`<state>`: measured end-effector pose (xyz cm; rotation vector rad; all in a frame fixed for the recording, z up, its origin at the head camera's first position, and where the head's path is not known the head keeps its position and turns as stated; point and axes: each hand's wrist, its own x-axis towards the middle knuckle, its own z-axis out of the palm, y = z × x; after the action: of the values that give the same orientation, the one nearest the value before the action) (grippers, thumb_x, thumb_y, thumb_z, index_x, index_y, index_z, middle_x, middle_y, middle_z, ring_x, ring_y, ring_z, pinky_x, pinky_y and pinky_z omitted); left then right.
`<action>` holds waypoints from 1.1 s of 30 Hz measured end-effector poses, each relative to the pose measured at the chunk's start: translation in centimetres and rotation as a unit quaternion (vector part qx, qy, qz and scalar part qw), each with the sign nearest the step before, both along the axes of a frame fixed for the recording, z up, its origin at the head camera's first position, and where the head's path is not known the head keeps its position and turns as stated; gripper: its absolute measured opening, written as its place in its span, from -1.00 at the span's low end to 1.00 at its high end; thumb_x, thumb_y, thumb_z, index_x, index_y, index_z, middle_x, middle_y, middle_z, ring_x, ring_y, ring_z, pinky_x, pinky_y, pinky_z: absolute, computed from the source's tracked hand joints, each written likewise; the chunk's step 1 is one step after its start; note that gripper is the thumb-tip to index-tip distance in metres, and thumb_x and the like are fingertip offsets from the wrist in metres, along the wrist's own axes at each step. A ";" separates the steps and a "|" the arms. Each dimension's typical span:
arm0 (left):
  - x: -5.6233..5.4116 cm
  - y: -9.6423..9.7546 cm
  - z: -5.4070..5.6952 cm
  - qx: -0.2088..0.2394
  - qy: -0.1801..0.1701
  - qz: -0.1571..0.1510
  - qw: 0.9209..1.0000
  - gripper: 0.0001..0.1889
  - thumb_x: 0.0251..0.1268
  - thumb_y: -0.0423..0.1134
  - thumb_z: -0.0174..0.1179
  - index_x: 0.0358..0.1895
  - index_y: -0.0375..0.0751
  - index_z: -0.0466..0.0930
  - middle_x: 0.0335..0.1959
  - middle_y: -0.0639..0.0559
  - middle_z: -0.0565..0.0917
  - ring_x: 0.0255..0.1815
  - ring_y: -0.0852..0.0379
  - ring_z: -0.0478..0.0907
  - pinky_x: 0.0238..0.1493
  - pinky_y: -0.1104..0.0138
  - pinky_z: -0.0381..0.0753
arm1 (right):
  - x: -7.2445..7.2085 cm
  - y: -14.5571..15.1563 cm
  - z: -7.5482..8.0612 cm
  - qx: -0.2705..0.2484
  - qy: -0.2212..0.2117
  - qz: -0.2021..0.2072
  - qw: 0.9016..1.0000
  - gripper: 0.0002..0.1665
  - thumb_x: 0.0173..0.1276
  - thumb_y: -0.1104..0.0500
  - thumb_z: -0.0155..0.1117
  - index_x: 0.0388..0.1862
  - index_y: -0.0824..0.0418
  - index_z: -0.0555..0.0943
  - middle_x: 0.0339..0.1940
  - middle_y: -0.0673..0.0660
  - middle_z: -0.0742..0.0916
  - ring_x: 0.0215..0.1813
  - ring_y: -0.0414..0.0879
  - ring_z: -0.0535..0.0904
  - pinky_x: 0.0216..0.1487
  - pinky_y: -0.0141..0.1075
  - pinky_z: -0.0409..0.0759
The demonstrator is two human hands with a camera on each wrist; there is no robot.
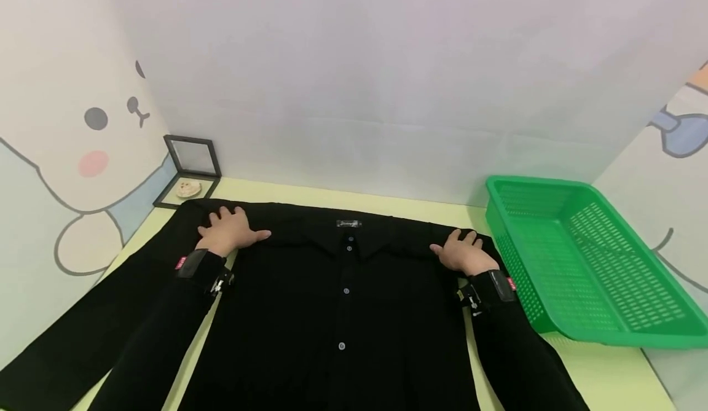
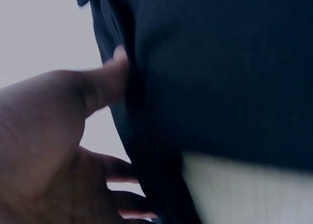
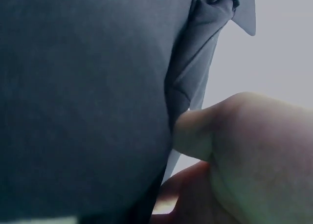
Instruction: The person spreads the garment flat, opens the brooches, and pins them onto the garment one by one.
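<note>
A black button-up shirt (image 1: pixel 387 313) lies spread front side up, with its collar (image 1: pixel 321 233) toward the wall. My left hand (image 1: pixel 227 233) rests on the shirt's left shoulder area, fingers spread and thumb pointing inward. At the opposite shoulder, my right hand (image 1: pixel 463 252) touches the fabric with its fingers extended. From the left shoulder a long sleeve (image 1: pixel 83 325) runs down to the lower left. The other sleeve is mostly hidden by my right arm. In the left wrist view, the thumb (image 2: pixel 115 77) lies against the dark cloth; the right wrist view shows the right thumb (image 3: pixel 193 133) likewise.
A green plastic basket (image 1: pixel 544 263) stands to the right, close to my right forearm. In the back left corner, an open black-framed case (image 1: pixel 190 174) holds a pale round item (image 1: pixel 188 189). A white wall (image 1: pixel 359 91) bounds the pale yellow table (image 1: pixel 608 374).
</note>
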<state>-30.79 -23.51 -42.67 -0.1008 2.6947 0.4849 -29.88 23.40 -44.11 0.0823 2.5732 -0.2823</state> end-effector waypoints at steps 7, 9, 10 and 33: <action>0.8 4.0 0.0 0.025 0.086 -0.141 0.986 -0.34 0.64 -0.07 0.07 0.54 -0.48 0.20 0.50 -0.53 0.27 0.50 -0.48 0.23 0.48 -0.29 0.23 | 1.1 -0.4 0.2 -0.022 0.122 0.052 0.991 -0.28 0.71 0.03 -0.03 0.58 0.49 0.15 0.47 0.72 0.23 0.49 0.72 0.03 0.44 0.54 0.03; 1.1 5.3 0.0 0.047 0.076 -0.164 0.982 -0.38 0.64 -0.08 0.07 0.52 -0.47 0.26 0.50 -0.50 0.30 0.50 -0.43 0.28 0.50 -0.19 0.31 | 1.5 -1.2 0.0 -0.050 0.167 0.086 0.981 -0.36 0.69 0.08 0.02 0.53 0.47 0.27 0.45 0.64 0.34 0.50 0.64 0.13 0.49 0.46 0.07; 1.2 5.9 -0.1 0.051 0.074 -0.172 0.981 -0.39 0.64 -0.08 0.08 0.50 -0.47 0.30 0.50 -0.49 0.31 0.52 -0.42 0.27 0.52 -0.16 0.30 | 1.7 -1.7 0.0 -0.065 0.191 0.103 0.974 -0.39 0.68 0.10 0.05 0.50 0.46 0.33 0.45 0.60 0.39 0.51 0.59 0.17 0.52 0.43 0.09; 0.5 7.6 -1.3 0.183 0.162 -0.109 0.963 -0.55 0.49 -0.22 0.27 0.29 -0.43 0.49 0.27 -0.40 0.53 0.16 -0.27 0.56 0.22 0.00 0.54 | -0.5 -5.6 -2.0 -0.296 0.179 0.082 0.935 -0.55 0.60 0.06 0.22 -0.30 0.18 0.17 -0.38 0.09 0.18 -0.35 -0.01 0.11 -0.13 -0.04 0.06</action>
<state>-30.28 -15.94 -43.97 0.4088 2.8214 0.9910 -30.35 17.84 -46.14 -0.4419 2.6992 -1.0765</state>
